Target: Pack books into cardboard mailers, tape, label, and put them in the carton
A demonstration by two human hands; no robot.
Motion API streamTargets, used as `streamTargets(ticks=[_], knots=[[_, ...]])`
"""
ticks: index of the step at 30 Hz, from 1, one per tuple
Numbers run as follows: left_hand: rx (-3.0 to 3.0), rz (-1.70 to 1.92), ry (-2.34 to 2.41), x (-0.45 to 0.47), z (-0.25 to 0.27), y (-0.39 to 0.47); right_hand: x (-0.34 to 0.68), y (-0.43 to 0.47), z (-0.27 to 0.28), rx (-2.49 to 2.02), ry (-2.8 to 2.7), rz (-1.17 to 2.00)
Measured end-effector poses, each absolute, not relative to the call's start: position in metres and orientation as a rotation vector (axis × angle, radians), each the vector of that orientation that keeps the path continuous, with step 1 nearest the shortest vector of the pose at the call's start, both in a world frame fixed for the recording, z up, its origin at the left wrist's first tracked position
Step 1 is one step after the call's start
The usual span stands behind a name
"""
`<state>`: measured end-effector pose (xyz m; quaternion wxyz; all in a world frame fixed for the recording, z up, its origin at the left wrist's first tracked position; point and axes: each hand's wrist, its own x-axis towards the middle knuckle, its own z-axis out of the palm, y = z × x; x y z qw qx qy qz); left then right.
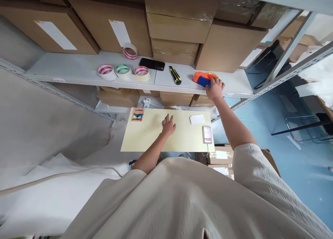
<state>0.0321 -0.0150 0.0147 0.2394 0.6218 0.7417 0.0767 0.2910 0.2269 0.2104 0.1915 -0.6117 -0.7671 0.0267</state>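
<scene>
Head view: outstretched right grip (215, 88) touches orange-blue object (203, 80).

My feed is bright and mostly even, with whites nearly washing out on the pale heap (317, 70) toward 3 o'clock. I see only faint, soft shadows on the table (184, 140) at 6, and the cardboard boxes (179, 29) at 12 look dimmer. The wide lens stretches the outer edges; at 4 o'clock, the phone screen (207, 134) is a pixelated patch.
</scene>
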Motion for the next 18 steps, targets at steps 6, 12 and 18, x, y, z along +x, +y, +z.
streamTargets(ticks=[6, 12, 18], knots=[[1.672, 0.157, 2.051, 0.062, 0.013, -0.024, 0.314, 0.232, 0.196, -1.476, -2.216, 0.091], [1.685, 0.133, 2.010, 0.097, 0.004, -0.016, 0.343, 0.143, 0.165, -1.490, -2.217, 0.063], [1.607, 0.000, 1.959, 0.126, 0.001, -0.016, 0.341, 0.026, 0.069, -1.669, -2.146, 0.523]])
